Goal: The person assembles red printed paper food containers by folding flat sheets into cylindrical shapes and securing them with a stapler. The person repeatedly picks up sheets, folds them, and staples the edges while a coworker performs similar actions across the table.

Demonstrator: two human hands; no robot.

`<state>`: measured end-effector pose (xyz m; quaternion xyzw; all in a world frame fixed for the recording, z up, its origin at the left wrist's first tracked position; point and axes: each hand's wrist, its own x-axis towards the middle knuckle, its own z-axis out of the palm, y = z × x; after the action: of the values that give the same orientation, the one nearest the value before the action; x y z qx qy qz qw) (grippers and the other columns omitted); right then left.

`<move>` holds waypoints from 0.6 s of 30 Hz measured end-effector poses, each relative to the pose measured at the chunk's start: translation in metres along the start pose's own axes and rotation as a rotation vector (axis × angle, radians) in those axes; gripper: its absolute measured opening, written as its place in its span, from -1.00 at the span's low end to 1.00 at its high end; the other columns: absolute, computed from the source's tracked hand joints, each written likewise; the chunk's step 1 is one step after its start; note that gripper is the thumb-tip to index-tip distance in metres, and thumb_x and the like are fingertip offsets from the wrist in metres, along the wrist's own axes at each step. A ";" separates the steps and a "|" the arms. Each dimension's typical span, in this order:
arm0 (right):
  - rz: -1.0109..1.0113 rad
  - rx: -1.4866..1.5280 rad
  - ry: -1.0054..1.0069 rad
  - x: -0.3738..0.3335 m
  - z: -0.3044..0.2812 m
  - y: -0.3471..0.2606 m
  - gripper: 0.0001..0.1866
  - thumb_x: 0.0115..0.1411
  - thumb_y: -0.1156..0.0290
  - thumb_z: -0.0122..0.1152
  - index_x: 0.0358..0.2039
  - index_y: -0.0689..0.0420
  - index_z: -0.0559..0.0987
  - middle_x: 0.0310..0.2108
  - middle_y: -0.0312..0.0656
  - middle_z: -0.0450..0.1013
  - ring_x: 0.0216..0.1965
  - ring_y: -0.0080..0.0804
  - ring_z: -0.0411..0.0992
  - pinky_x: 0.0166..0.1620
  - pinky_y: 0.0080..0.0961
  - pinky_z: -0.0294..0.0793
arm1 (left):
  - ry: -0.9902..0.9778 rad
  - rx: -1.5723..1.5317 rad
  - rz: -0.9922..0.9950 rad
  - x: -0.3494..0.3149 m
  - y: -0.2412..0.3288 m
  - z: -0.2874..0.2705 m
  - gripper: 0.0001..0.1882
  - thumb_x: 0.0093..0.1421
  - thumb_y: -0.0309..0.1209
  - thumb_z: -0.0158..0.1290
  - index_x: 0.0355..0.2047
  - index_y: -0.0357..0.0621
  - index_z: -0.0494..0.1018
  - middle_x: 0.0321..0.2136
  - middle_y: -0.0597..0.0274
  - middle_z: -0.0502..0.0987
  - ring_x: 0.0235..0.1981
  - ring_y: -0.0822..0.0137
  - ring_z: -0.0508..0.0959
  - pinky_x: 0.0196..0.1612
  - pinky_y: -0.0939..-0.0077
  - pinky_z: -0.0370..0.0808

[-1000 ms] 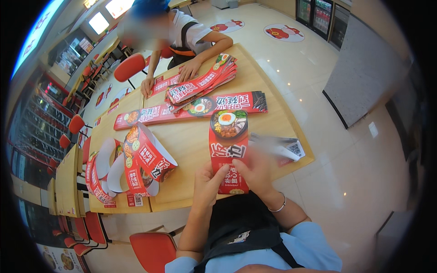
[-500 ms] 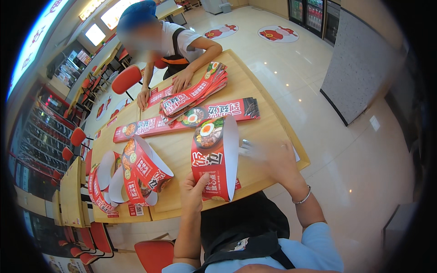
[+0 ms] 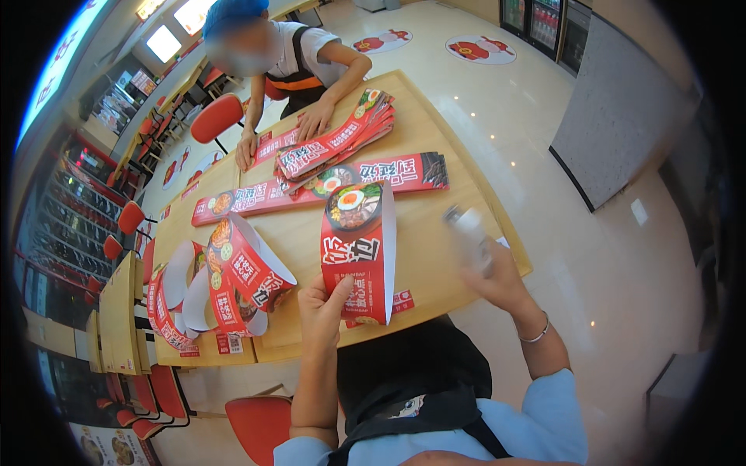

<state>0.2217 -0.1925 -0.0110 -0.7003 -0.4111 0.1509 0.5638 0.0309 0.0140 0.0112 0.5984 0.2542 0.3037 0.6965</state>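
My left hand (image 3: pixel 322 309) pinches the lower end of a red printed cardboard sleeve (image 3: pixel 351 260), thumb on its printed face. The sleeve is bent into a loop, its white inside showing along the right edge, and a rice bowl picture is at its top. To its right, apart from the sleeve, my right hand (image 3: pixel 497 276) is closed around a small silver-grey, stapler-like tool (image 3: pixel 469 233), blurred by motion. Left of my left hand, several looped sleeves (image 3: pixel 247 260) stand on the table, overlapping. Flat sleeves (image 3: pixel 408 172) lie in a stack beyond the one I hold.
Across the wooden table (image 3: pixel 458 175), a person in a blue cap (image 3: pixel 268 62) has both hands by a fanned pile of flat sleeves (image 3: pixel 338 141). Red chairs (image 3: pixel 217 118) stand around. A grey partition (image 3: pixel 622 109) rises at the right.
My right hand has drawn the silver-grey tool away from the sleeve, to the right and slightly up. The held sleeve has turned a little and its opening shows less.
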 end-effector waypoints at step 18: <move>-0.450 -0.668 -0.035 0.005 0.040 -0.022 -0.45 -0.16 0.49 0.35 -0.07 0.16 0.46 -0.12 -0.16 0.48 -0.10 -0.24 0.44 0.14 -0.11 0.25 | 0.005 0.467 0.306 -0.018 0.009 -0.014 -0.87 0.11 -0.57 0.18 -0.32 -0.36 0.53 -0.55 0.24 0.57 -0.54 0.61 0.46 -0.47 0.65 0.39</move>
<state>0.1887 -0.1618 -0.0025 -0.7349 -0.5901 -0.1062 0.3169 0.0072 0.0111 0.0180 0.7733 0.2257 0.3399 0.4854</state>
